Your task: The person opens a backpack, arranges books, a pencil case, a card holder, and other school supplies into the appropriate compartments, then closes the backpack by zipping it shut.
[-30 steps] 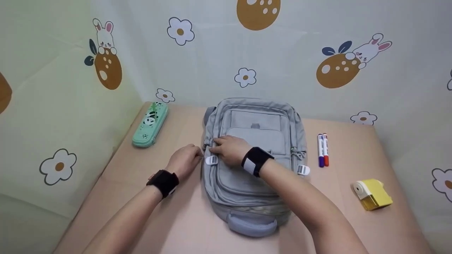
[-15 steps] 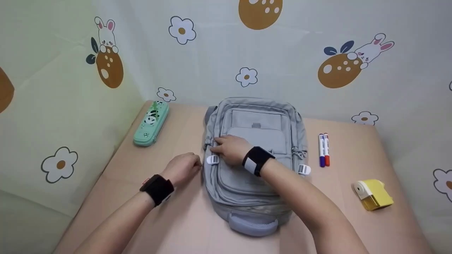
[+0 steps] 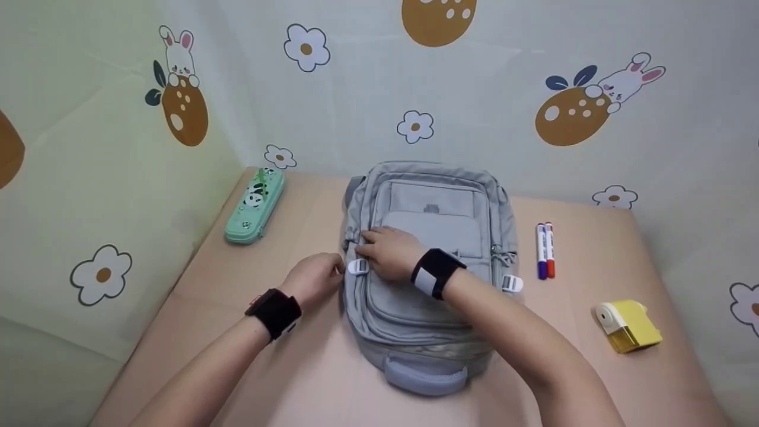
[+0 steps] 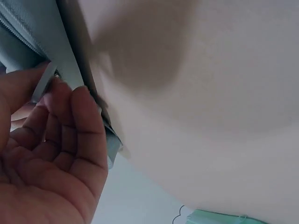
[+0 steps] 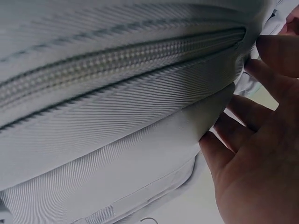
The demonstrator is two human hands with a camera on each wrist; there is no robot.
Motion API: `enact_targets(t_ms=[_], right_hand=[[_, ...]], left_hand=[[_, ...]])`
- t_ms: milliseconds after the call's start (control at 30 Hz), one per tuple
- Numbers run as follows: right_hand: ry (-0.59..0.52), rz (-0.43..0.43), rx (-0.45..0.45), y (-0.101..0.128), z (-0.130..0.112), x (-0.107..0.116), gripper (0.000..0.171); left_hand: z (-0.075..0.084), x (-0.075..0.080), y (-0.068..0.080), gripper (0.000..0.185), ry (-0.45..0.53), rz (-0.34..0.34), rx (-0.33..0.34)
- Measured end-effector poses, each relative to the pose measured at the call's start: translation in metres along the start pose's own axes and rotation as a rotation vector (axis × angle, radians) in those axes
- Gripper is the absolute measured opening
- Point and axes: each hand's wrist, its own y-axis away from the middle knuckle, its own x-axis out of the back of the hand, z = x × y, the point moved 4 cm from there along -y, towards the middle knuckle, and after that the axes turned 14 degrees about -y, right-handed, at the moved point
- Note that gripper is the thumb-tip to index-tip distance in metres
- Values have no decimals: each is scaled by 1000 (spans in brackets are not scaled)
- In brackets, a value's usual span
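Note:
A grey backpack [image 3: 433, 219] lies flat on the peach table [image 3: 593, 367], its handle [image 3: 426, 375] toward me. My right hand [image 3: 388, 252] rests on its left front, fingers spread toward a white buckle [image 3: 357, 267]. In the right wrist view this right hand [image 5: 252, 140] presses the ribbed fabric below a closed zipper [image 5: 121, 63]. My left hand [image 3: 317, 274] sits against the backpack's left side with curled fingers. Close up, the left hand [image 4: 51, 86] has thumb and fingers closed round a grey tab [image 4: 44, 84] at the backpack's edge [image 4: 28, 23].
A green panda pencil case [image 3: 255, 204] lies at the table's far left. Two markers [image 3: 544, 250] lie right of the backpack, and a yellow sharpener [image 3: 630, 317] sits nearer on the right. A patterned cloth wall [image 3: 474, 107] closes the back and sides.
My left hand drew back a little from the backpack's side, then came forward to it again. The right hand has stayed in place on the backpack.

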Motion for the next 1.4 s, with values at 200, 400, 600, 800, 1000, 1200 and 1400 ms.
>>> enact_targets(t_ms=[200, 400, 600, 800, 1000, 1200, 1400], right_hand=[[-10, -18, 44, 17, -17, -4, 43], [-47, -16, 98, 32, -24, -14, 49], [-118, -51, 59, 35, -19, -18, 55], [-159, -78, 69, 36, -19, -15, 56], [-154, -88, 61, 35, -19, -14, 57], [-137, -72, 58, 34, -20, -16, 54], [-138, -58, 83, 39, -23, -11, 54]], left_hand=[[-3, -1, 2, 5, -27, 70, 0], [-5, 0, 5, 12, -13, 89, -4], [-8, 2, 10, 8, -4, 57, 3], [-5, 8, 24, 6, -10, 8, -21], [4, 14, 39, 8, -3, -60, -90], [18, 18, 45, 7, -6, -87, -211], [20, 16, 46, 12, -16, -65, -195]])
